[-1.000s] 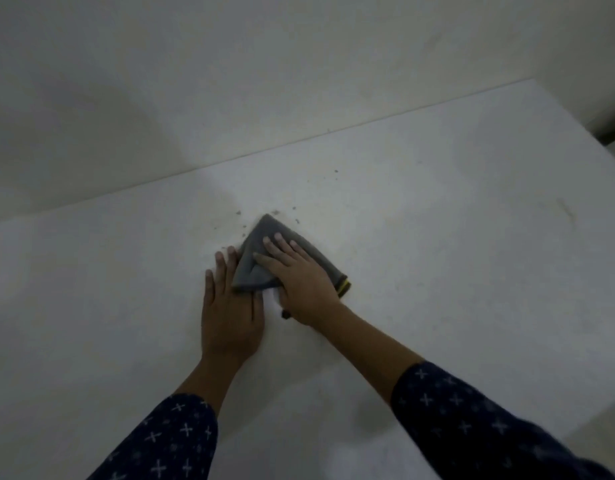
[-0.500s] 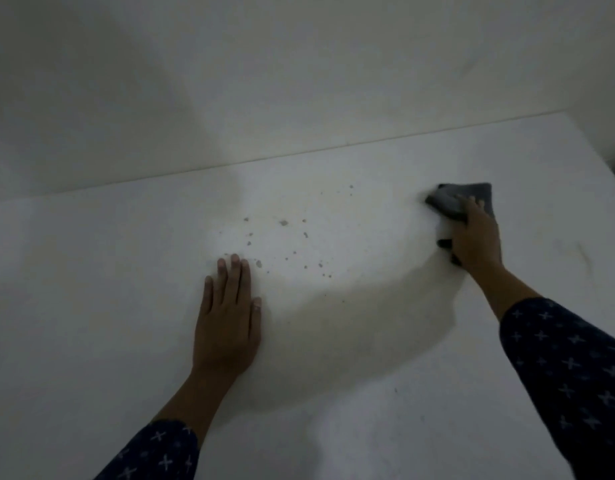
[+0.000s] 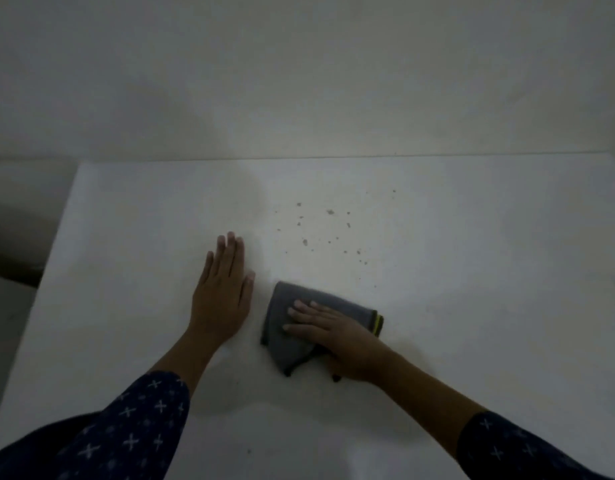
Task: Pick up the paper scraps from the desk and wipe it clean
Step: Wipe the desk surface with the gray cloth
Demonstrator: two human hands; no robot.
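Desk [image 3: 472, 341], white, is spanned by both arms. Grey folded cloth [image 3: 285, 327] is pressed onto it under right hand [image 3: 347, 341], fingers straight. Left hand [image 3: 223, 299] is laid flat, fingers extended, just left of cloth. Paper scraps [image 3: 330, 212] are scattered beyond cloth, apart from both hands.

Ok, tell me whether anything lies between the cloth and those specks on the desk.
Nothing visible does. The right hand presses the grey cloth flat on the desk; the specks lie just beyond it, only bare surface between. The left hand rests flat left of the cloth, off that path.
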